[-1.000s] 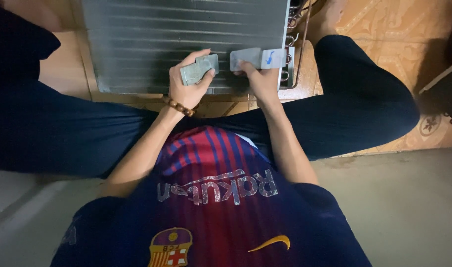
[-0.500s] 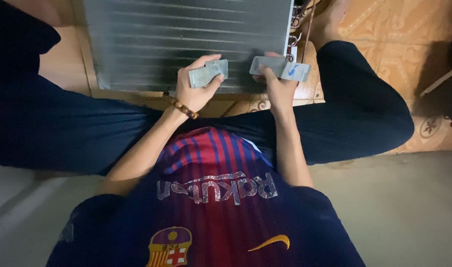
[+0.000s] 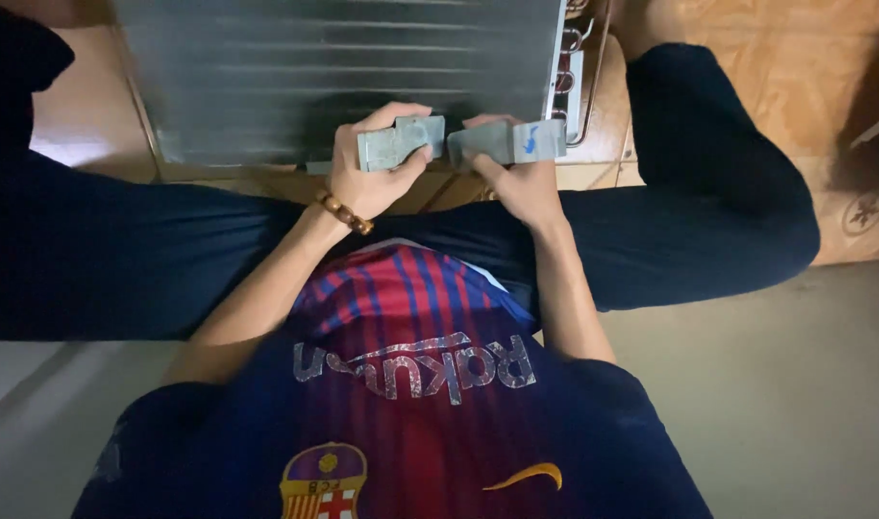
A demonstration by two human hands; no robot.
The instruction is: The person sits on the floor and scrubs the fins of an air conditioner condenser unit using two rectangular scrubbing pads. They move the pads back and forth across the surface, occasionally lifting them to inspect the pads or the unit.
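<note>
Left hand point(image 3: 367, 173): closed around a flat grey block point(image 3: 399, 142), thumb under, fingers over the top; bead bracelet point(image 3: 343, 211) on the wrist.
Left block: held just above the near edge of the finned metal panel point(image 3: 343, 67), close to the lap.
Gap between blocks: very small now, the two nearly touching; half a second ago well apart.
Meaning of that: blocks brought back together over the same spot of the panel edge, much as a second ago; looks like a back-and-forth handling, not a setting down.
Right hand point(image 3: 516, 178): closed around a second grey block point(image 3: 511, 142) with a small blue mark near its right end.
Right block: level with the left one, shifted left since the last picture.
Panel: flat on a wooden floor point(image 3: 747, 29), between the dark trouser legs point(image 3: 708, 163); bent pipes point(image 3: 574, 67) at its right end.
Hidden: undersides of both blocks behind palms and fingers; touching the panel or not, cannot tell.
Cut off: top of the panel and pipes, past the picture edge.
Hard to make out: panel fins dim and blurred; dark shape at far right unclear.
</note>
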